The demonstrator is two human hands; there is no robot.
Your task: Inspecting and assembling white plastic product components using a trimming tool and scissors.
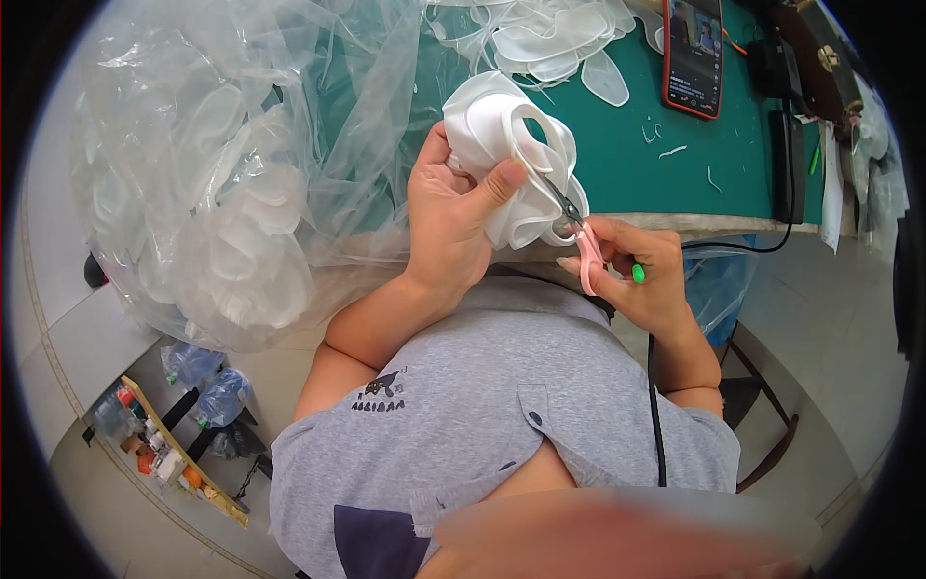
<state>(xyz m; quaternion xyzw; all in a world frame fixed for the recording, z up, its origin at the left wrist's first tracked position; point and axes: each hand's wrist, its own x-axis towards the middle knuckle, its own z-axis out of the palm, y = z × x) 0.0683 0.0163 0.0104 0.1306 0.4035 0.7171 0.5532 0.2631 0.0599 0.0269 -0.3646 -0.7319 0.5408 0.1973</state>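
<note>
My left hand (451, 207) grips a white, soft-looking moulded piece (497, 125) with curved, looped rims, its thumb pressed on the near side. My right hand (641, 265) is closed on a small pair of scissors (590, 259) with pink handles. The metal blades reach in against a looped rim of the white piece; how far apart they are is hard to make out. A bright green tip (638, 273) pokes out of the right hand, and the rest of that object is hidden by the fingers.
Clear plastic bags holding many white pieces (241, 232) cover the left of the green table mat (666, 174). Flat translucent pieces (550, 43) lie at the back. A red-edged phone (693, 58) stands back right, near a black cable (762, 249). Thin white scraps (672, 151) dot the mat.
</note>
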